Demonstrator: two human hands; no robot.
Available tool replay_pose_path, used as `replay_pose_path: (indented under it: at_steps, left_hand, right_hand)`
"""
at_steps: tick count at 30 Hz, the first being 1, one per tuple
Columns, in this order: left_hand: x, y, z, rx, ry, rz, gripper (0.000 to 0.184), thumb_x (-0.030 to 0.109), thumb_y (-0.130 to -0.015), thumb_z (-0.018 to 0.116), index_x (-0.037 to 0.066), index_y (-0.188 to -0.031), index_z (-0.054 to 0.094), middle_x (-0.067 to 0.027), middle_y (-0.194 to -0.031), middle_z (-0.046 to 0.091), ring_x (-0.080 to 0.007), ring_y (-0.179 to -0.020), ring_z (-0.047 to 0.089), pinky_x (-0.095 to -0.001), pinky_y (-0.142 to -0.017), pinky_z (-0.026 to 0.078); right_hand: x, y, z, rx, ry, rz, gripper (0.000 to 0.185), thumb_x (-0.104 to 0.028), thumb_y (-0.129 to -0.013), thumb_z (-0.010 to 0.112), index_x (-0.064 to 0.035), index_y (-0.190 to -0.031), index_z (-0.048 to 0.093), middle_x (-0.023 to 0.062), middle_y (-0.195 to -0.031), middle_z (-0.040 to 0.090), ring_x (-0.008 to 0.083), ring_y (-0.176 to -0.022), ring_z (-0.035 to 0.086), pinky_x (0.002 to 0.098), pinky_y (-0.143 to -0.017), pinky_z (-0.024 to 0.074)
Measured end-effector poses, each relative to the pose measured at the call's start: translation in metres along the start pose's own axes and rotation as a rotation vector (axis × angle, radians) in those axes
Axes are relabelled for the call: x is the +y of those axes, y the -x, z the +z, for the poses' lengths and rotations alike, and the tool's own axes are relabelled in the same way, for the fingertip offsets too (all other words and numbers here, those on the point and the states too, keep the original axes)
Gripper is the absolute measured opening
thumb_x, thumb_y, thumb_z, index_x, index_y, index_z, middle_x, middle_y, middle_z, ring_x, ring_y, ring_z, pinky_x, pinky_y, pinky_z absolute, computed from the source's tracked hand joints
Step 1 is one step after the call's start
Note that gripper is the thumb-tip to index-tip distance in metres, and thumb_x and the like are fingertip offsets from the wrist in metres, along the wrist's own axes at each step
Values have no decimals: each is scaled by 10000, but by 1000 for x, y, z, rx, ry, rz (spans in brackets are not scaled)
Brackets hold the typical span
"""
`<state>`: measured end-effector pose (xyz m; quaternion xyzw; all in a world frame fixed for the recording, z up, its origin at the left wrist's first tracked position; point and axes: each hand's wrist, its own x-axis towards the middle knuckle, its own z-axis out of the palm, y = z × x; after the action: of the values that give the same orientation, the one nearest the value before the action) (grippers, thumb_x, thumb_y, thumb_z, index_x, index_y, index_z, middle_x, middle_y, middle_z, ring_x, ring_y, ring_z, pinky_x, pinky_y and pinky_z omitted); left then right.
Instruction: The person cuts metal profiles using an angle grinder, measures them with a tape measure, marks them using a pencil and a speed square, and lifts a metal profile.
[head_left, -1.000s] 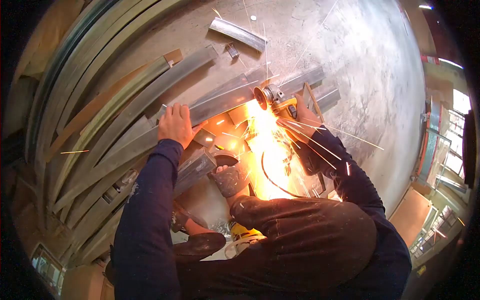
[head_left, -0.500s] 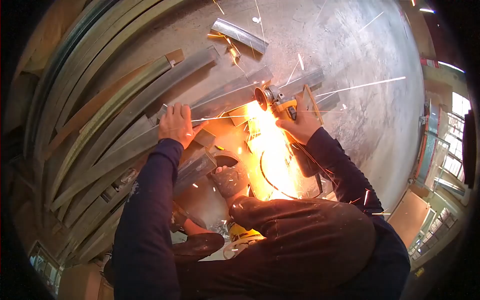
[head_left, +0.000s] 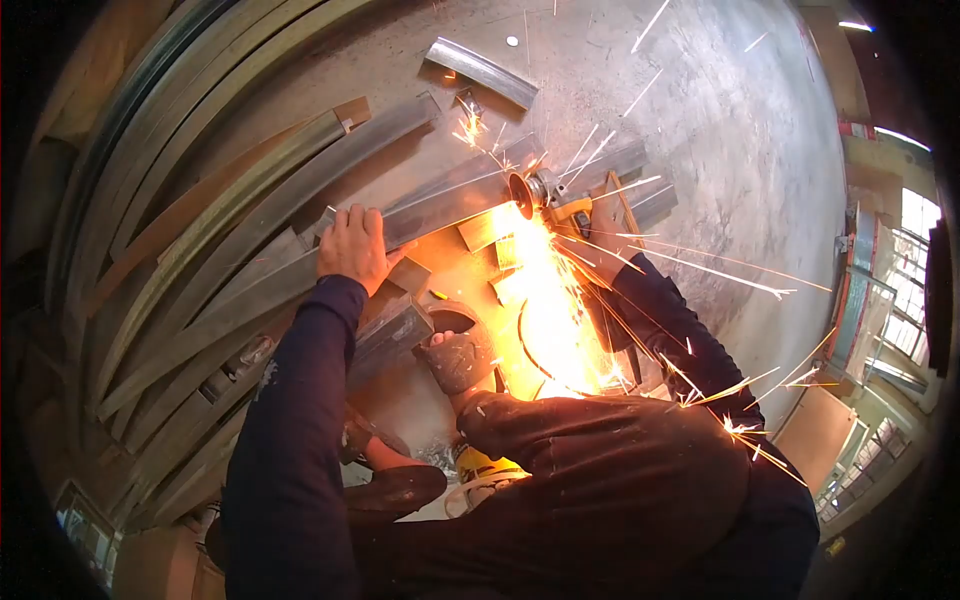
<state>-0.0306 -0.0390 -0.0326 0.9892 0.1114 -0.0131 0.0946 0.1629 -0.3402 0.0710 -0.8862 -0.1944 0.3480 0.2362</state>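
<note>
My right hand [head_left: 608, 240] is wrapped round a yellow and grey angle grinder [head_left: 568, 210]. The grinder's disc [head_left: 521, 194] meets the end part of a long metal tube [head_left: 450, 200], and a bright stream of sparks pours down toward my legs. On the left, my left hand [head_left: 353, 248] rests on the same tube, fingers pressed over its upper edge. The glare hides part of the floor below the disc and some of my right hand's fingers.
Several long metal tubes and bars [head_left: 200, 210] lie stacked at the left. A short tube offcut [head_left: 482, 72] lies on the concrete floor [head_left: 740, 150] ahead. My sandalled foot [head_left: 462, 360] is close to the sparks, near a yellow container [head_left: 485, 465].
The sparks now spread further right, across my right sleeve and knee. My hands and the grinder stay almost in place.
</note>
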Motion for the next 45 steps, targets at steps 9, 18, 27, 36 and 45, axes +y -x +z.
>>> replay_pose_path:
  at_steps: [9, 18, 27, 36, 45]
  left_hand:
    - [2, 0, -3, 40, -1, -4, 642, 660, -756, 690, 82, -985, 532, -80, -972, 544, -271, -936, 566, -408, -743, 503]
    - [0, -1, 0, 14, -2, 13, 643, 647, -786, 688, 68, -1009, 518, -90, -974, 535, -280, -938, 560, -400, -739, 509]
    - [-1, 0, 1, 49, -5, 30, 652, 657, -783, 685, 70, -1017, 528, -95, -982, 535, -281, -928, 567, -401, -722, 496]
    - [0, -1, 1, 34, -19, 13, 658, 667, -770, 683, 67, -1001, 543, -88, -975, 539, -273, -948, 568, -399, -747, 503]
    - [2, 0, -3, 15, -6, -2, 661, 666, -760, 690, 69, -995, 533, -85, -985, 541, -274, -954, 560, -400, -764, 507]
  right_hand:
    - [-9, -8, -1, 37, 58, 14, 902, -398, -785, 761, 28, -1403, 261, 315, -1063, 640, 471, -1003, 647, 465, -858, 515]
    - [17, -9, 6, 4, -19, -10, 954, -403, -779, 780, 42, -1429, 241, 318, -1128, 623, 454, -1079, 628, 454, -907, 502]
    - [3, -14, -1, 7, 72, -6, 1012, -431, -791, 745, 75, -1463, 182, 327, -1097, 638, 480, -1018, 641, 454, -894, 508]
    - [14, -16, 2, -18, 113, 48, 980, -416, -785, 763, 47, -1450, 211, 337, -1111, 635, 479, -1019, 642, 463, -877, 517]
    - [-9, -15, -5, -25, 77, 66, 951, -432, -795, 764, 14, -1440, 226, 308, -1092, 643, 446, -1039, 647, 443, -885, 516]
